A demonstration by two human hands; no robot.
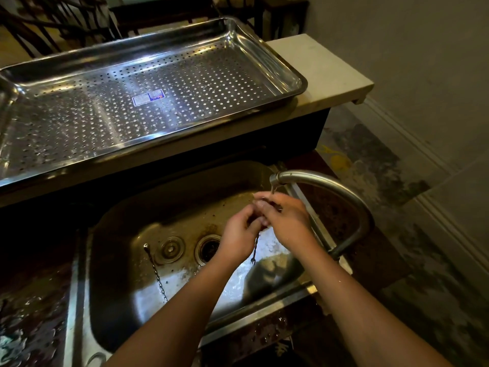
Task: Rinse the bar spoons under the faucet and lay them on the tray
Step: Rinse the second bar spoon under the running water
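Nearest us, both forearms (180,308) cross the sink (264,308) at its near rim. The left grip (238,234) and right grip (287,221) close round one bar spoon (256,245) under the faucet (276,180), stem hanging vertical, fork end down. The tray (296,75) stands beyond on the worktop (317,64), up and left; we judge the left grip nearer.

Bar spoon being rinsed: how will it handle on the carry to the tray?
Probably stiff: the bar spoon has a twisted stem that hangs straight below the left hand. Likely slippery, since water from the faucet runs over it and the right hand. Thin, so probably light; its forked tip might snag the perforations of the tray.
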